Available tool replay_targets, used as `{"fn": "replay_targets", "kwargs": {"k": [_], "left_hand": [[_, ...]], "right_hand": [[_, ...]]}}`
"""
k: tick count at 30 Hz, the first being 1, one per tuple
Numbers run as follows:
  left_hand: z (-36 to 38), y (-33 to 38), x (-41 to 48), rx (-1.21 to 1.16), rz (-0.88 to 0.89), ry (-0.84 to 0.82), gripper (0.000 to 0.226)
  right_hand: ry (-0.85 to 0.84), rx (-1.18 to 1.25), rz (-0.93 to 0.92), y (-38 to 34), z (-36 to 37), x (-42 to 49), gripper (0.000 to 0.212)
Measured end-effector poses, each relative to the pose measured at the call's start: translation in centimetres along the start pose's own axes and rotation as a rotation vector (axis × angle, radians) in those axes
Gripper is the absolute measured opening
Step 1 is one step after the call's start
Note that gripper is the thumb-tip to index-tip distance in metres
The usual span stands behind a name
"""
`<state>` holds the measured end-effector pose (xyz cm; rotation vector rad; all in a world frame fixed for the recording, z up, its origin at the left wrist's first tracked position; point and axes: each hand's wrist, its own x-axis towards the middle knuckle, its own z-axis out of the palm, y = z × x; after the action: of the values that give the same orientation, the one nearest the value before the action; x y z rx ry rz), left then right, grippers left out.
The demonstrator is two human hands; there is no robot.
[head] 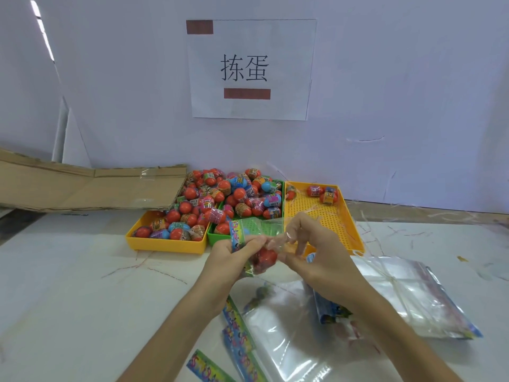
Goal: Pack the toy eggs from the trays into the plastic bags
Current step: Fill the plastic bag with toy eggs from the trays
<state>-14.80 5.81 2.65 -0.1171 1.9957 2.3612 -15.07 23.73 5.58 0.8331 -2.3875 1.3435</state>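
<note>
Above the table I hold up a clear plastic bag [271, 230] with a colourful printed header strip. My left hand [230, 259] grips its header edge. My right hand [311, 250] pinches the other side of the bag mouth. A red toy egg [265, 259] sits inside the bag between my hands. Behind them a yellow tray [165, 242] and a green tray [249, 226] are heaped with several red, blue and pink toy eggs [220, 195]. A second yellow tray [322, 213] on the right holds only three eggs at its far end.
Flat clear plastic bags [286, 332] with printed headers lie in front of me, and a thicker stack of bags [413, 293] lies to the right. Flattened cardboard [91, 188] leans at the back left. A white wall with a paper sign [249, 68] stands behind the trays.
</note>
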Motion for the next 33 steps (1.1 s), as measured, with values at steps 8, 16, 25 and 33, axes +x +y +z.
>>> {"fn": "replay_targets", "kwargs": {"k": [8,16,25,33], "left_hand": [[0.2,0.2,-0.1,-0.03,0.025,0.022,0.025],[-0.4,0.3,0.1,-0.134,0.009,-0.086,0.039],[-1.0,0.2,0.5,-0.179,0.028,0.036,0.036],[-1.9,1.4,1.0,-0.553,0.079,0.227,0.057]], "right_hand": [[0.012,0.023,-0.006,0.1,-0.4,0.1,0.039],[0.076,-0.037,0.017,0.5,0.0,-0.1,0.029],[0.296,0.007,-0.003,1.1,-0.9,0.3,0.017],[0.174,-0.252,0.199,2.3,-3.0,2.6,0.019]]}}
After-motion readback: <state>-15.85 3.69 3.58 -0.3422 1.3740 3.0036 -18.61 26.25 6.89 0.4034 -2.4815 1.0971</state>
